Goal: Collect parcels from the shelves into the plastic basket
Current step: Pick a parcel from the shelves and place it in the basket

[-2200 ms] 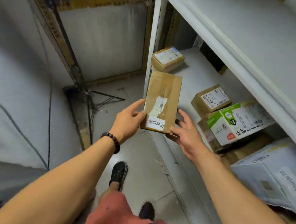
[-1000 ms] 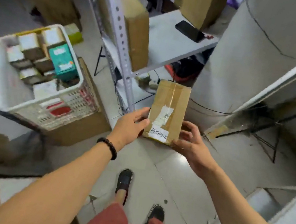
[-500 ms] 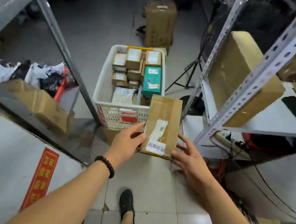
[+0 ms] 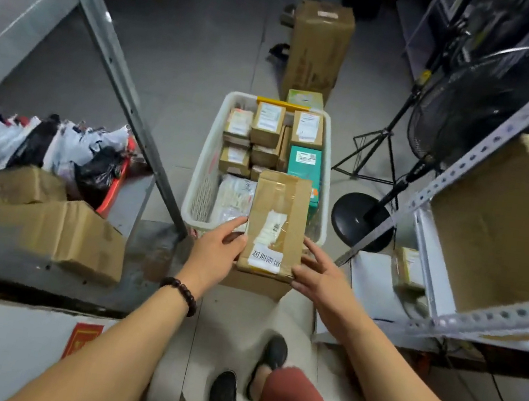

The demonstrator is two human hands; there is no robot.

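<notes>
Left hand pinches the left edge of a flat brown cardboard parcel; right hand supports its lower right corner, fingers extended. Parcel is held over the near end of a white plastic basket just beyond both hands. Basket contents: small brown cardboard boxes, one teal box, one white padded bag.
</notes>
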